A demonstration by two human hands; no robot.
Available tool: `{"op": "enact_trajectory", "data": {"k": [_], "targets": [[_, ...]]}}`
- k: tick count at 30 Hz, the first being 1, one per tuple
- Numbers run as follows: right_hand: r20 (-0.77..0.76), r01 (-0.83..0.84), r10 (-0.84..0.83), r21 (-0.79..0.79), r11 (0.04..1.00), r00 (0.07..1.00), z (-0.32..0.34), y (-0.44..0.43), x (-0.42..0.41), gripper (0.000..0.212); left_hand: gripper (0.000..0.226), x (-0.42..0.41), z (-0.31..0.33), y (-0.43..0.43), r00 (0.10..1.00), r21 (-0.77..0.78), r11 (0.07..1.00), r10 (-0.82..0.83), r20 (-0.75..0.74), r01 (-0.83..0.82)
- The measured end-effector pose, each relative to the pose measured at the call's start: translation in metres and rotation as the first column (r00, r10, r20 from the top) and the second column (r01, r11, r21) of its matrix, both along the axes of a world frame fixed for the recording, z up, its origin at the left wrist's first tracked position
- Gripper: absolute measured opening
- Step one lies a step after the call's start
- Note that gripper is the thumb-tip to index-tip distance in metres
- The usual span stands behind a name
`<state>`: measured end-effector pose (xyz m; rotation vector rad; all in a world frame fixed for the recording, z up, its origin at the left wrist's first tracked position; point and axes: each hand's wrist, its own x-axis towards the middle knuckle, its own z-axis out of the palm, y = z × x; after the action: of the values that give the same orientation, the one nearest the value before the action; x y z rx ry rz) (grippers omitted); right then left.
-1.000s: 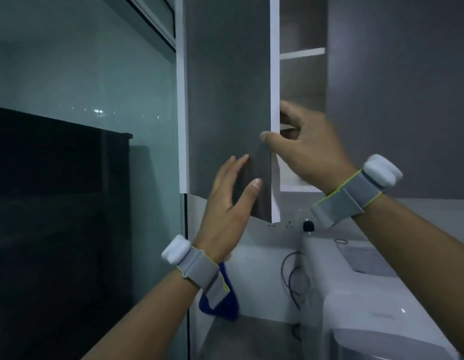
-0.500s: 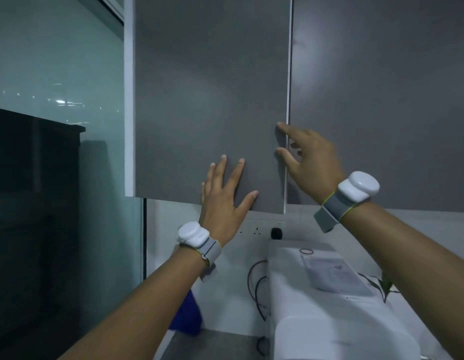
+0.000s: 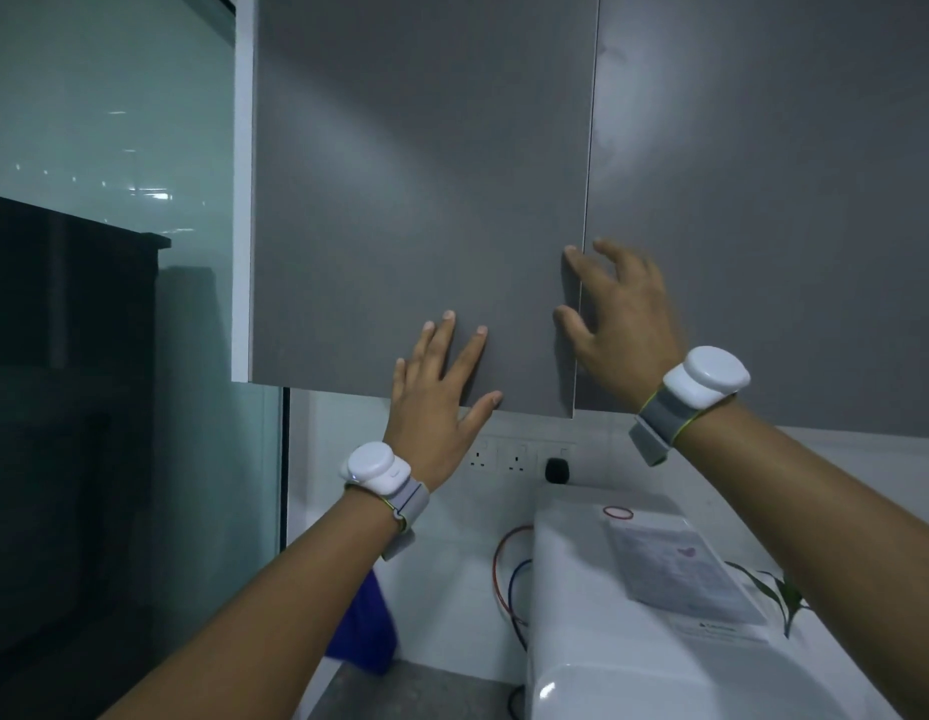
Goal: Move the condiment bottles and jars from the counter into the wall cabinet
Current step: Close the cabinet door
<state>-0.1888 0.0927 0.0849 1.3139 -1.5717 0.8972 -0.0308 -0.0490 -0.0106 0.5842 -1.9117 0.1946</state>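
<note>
Both hands rest empty, fingers spread, on the flat grey wall cabinet door (image 3: 420, 200): left hand (image 3: 436, 387) low, right hand (image 3: 620, 319) spanning its right-hand seam.

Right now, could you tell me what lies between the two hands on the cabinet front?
In the head view, only bare grey door and the vertical seam lie between the left hand and the right hand; no bottle or jar shows.

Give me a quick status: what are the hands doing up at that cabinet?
Left hand flat on the left cabinet door, right hand at the seam. Both doors shut. No bottles or jars in view.
</note>
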Motion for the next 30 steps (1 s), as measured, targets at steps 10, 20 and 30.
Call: {"op": "enact_trajectory", "data": {"k": [10, 20, 30], "targets": [[0.013, 0.069, -0.070, 0.049, 0.996, 0.997, -0.006, -0.011, -0.010, 0.066, 0.066, -0.008, -0.003, -0.017, 0.999, -0.014, 0.999, 0.037, 0.038, -0.036], [0.002, 0.200, -0.201, 0.085, 0.976, 0.980, -0.013, -0.022, -0.013, 0.068, 0.063, -0.005, -0.012, -0.029, 0.995, -0.005, 0.999, 0.050, 0.086, -0.050], [-0.044, 0.282, -0.279, 0.124, 0.951, 0.959, -0.014, -0.023, -0.010, 0.069, 0.063, 0.002, -0.017, -0.033, 0.985, -0.025, 0.997, 0.073, 0.153, -0.070]]}}
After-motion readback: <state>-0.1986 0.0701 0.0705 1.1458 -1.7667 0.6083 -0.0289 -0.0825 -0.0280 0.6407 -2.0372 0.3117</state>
